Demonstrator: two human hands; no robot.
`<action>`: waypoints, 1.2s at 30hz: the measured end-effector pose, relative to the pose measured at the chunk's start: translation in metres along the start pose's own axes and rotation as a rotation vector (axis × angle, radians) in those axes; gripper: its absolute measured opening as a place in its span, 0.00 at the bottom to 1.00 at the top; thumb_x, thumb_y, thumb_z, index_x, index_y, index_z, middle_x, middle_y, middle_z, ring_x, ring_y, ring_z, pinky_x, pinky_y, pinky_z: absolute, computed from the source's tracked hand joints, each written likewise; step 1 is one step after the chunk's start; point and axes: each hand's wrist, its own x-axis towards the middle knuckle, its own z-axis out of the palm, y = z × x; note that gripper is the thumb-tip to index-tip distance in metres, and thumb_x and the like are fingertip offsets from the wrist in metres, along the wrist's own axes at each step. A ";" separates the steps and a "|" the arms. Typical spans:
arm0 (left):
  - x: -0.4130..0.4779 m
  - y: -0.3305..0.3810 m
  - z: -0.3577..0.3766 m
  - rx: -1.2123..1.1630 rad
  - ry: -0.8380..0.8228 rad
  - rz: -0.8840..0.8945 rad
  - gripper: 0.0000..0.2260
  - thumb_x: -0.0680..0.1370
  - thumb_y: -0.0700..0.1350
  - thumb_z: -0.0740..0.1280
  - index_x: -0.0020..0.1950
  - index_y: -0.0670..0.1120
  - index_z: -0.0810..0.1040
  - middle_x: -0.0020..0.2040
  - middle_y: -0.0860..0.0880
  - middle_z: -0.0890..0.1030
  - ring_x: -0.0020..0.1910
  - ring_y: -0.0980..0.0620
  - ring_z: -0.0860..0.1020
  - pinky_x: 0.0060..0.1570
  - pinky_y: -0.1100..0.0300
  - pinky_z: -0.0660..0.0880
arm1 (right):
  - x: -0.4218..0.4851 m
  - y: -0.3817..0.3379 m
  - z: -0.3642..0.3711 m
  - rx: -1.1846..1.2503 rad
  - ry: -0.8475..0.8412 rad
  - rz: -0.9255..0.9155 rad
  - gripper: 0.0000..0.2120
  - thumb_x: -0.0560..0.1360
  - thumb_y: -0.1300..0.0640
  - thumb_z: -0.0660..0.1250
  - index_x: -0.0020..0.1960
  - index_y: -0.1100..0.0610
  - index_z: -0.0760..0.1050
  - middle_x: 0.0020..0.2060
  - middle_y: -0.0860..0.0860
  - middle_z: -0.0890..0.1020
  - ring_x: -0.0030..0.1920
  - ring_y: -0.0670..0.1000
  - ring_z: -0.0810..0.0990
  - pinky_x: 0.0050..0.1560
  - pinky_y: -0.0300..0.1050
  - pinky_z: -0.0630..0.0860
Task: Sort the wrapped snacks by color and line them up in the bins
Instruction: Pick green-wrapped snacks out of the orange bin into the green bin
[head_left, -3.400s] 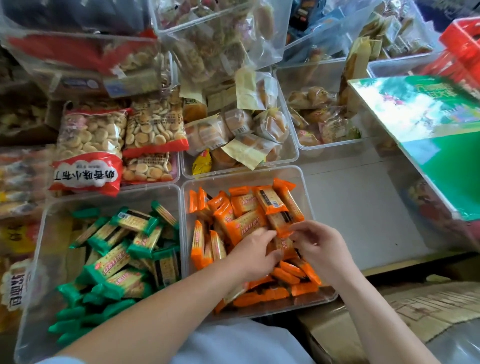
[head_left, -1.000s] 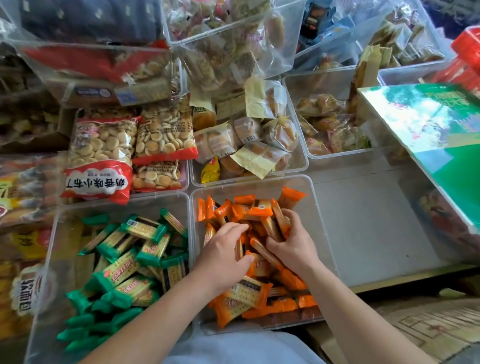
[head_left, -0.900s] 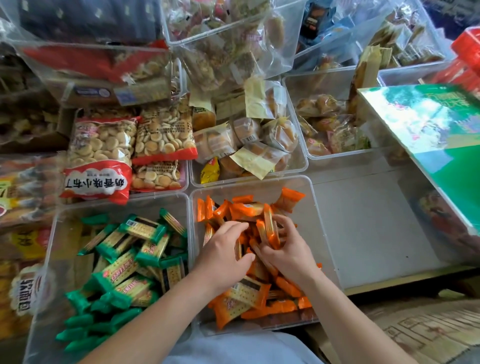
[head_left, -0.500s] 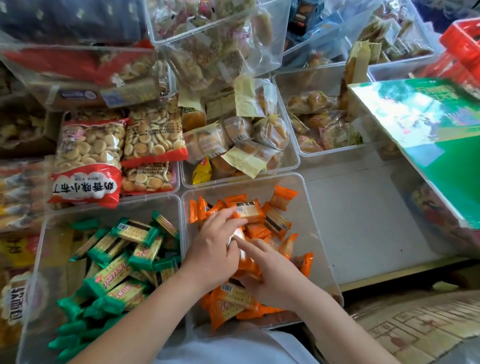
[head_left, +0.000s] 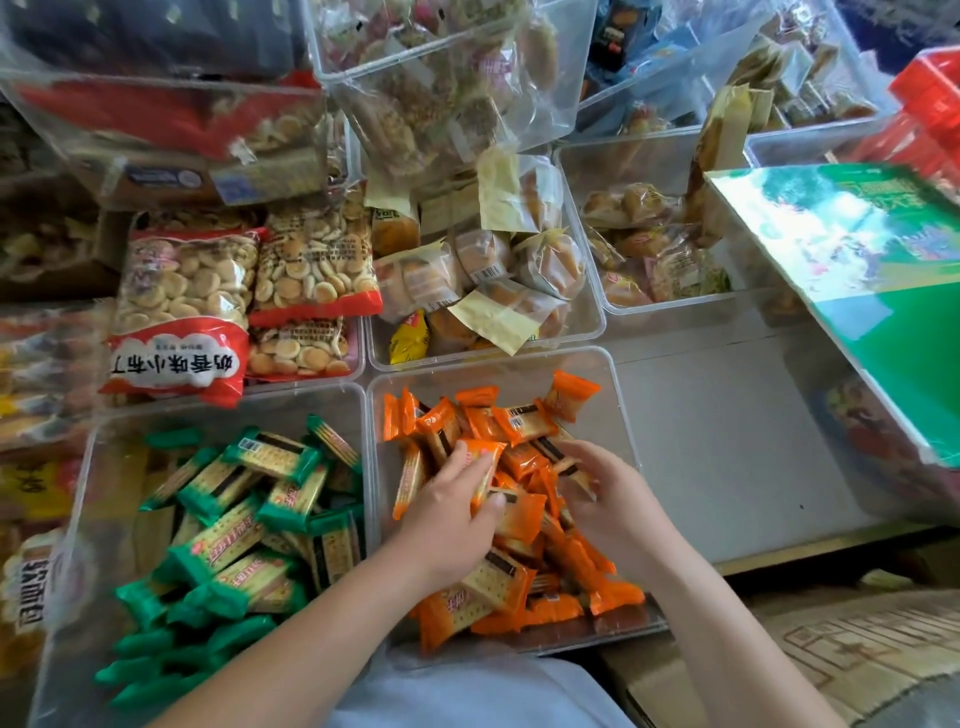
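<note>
Both hands are inside the clear bin (head_left: 618, 415) full of orange-wrapped snacks (head_left: 519, 423). My left hand (head_left: 447, 519) grips one orange snack (head_left: 480, 465) between thumb and fingers, lifted a little over the pile. My right hand (head_left: 608, 499) lies on the right side of the pile with curled fingers on several orange wrappers. To the left, a second clear bin (head_left: 88, 467) holds a loose heap of green-wrapped snacks (head_left: 244, 519).
Behind stand bins of red biscuit bags (head_left: 176, 322), wrapped buns (head_left: 483, 270) and pastries (head_left: 649, 244). A green box (head_left: 872, 291) leans at the right over a clear lid surface (head_left: 727, 441). Cardboard (head_left: 831, 649) lies at lower right.
My right hand has slid from the middle of the pile to its right side. My left hand now holds a single orange snack above the heap. The wrappers have shifted.
</note>
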 end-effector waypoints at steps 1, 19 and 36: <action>0.001 0.001 0.001 -0.063 -0.033 0.027 0.26 0.86 0.57 0.59 0.83 0.64 0.56 0.84 0.65 0.46 0.84 0.55 0.51 0.82 0.49 0.56 | 0.002 -0.005 0.001 0.011 0.040 -0.052 0.23 0.82 0.64 0.64 0.73 0.45 0.74 0.67 0.42 0.77 0.71 0.48 0.75 0.67 0.39 0.71; 0.045 0.009 -0.050 0.382 0.204 -0.160 0.35 0.80 0.48 0.68 0.83 0.52 0.55 0.80 0.41 0.62 0.77 0.37 0.62 0.76 0.44 0.63 | 0.071 -0.017 0.031 -0.658 -0.130 -0.051 0.31 0.73 0.34 0.68 0.73 0.44 0.73 0.71 0.46 0.74 0.72 0.53 0.72 0.68 0.54 0.75; -0.003 -0.021 -0.001 -0.215 0.101 0.138 0.12 0.75 0.43 0.63 0.53 0.57 0.79 0.59 0.61 0.77 0.60 0.56 0.77 0.63 0.53 0.76 | 0.085 -0.060 0.032 -0.477 -0.315 -0.342 0.24 0.79 0.46 0.70 0.74 0.47 0.74 0.71 0.48 0.77 0.73 0.53 0.73 0.72 0.50 0.71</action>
